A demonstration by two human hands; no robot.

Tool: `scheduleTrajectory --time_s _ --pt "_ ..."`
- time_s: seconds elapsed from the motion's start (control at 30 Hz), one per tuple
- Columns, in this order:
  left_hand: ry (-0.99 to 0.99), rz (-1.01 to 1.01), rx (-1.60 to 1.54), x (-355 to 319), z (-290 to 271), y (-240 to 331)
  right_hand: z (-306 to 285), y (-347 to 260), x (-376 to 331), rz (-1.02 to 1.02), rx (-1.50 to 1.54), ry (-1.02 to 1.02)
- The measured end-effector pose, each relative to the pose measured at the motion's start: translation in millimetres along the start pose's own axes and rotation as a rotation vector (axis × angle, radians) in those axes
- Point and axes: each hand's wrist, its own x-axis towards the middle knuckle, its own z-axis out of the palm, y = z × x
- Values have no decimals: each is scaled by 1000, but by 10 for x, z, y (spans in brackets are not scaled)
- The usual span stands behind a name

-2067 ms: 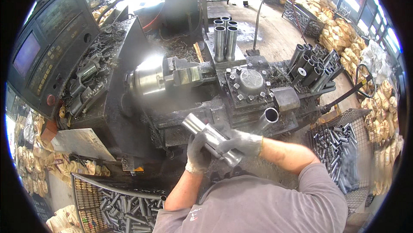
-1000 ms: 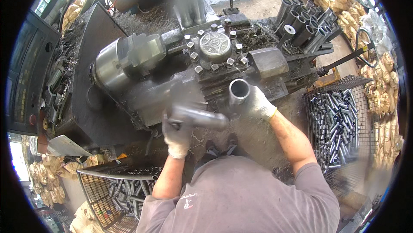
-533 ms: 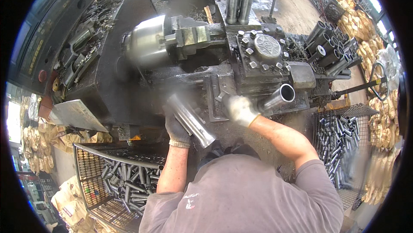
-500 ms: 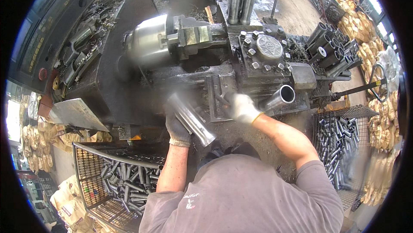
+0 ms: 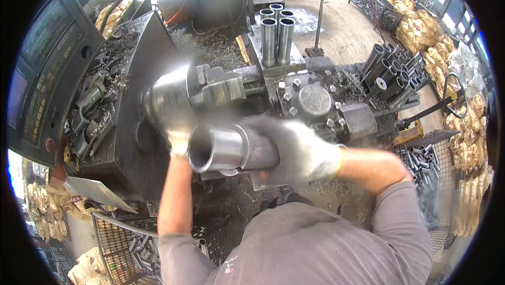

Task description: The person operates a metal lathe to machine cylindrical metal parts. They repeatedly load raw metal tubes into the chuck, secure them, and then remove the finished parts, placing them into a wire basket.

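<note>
My right hand (image 5: 310,151), in a dirty white glove, is wrapped round a shiny metal tube (image 5: 218,149). The tube lies nearly level in front of me, its open end to the left and a raised collar round its middle. My left hand (image 5: 180,136), also gloved, is stretched out to the lathe chuck (image 5: 171,95), just beyond the tube's open end. Its fingers are blurred and partly hidden, so what they hold cannot be made out. Right of the chuck is the jaw block (image 5: 218,93). The bolted tool post (image 5: 314,101) stands beyond my right hand.
Several upright tubes (image 5: 277,37) stand behind the tool post. More tubes (image 5: 393,72) are stacked at the right. Wire baskets of small tubes (image 5: 144,256) flank me. A control panel (image 5: 44,85) stands left; metal chips (image 5: 205,48) lie behind the chuck.
My left hand has moved up and left to the chuck; the slotted tube it held is no longer clearly visible. My right hand has come off the tool-post area and now holds a tube.
</note>
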Motion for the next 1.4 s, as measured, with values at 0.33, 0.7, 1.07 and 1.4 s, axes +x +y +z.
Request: scheduleTrajectory --time_s 0.33,0.7,1.07,1.4 --pt "-596 -49 14 1336 -394 -97 -1067 1805 1564 85 -1136 -426" --pt "25 -1338 -1052 -2268 -337 902 -599 1871 1808 188 -555 -535" --pt "903 -2036 -1667 -3420 -1103 -176 -482 1700 1925 501 -360 -495" --pt "580 -1876 -1245 -3819 -865 -422 -610 1673 1636 397 -584 -262"
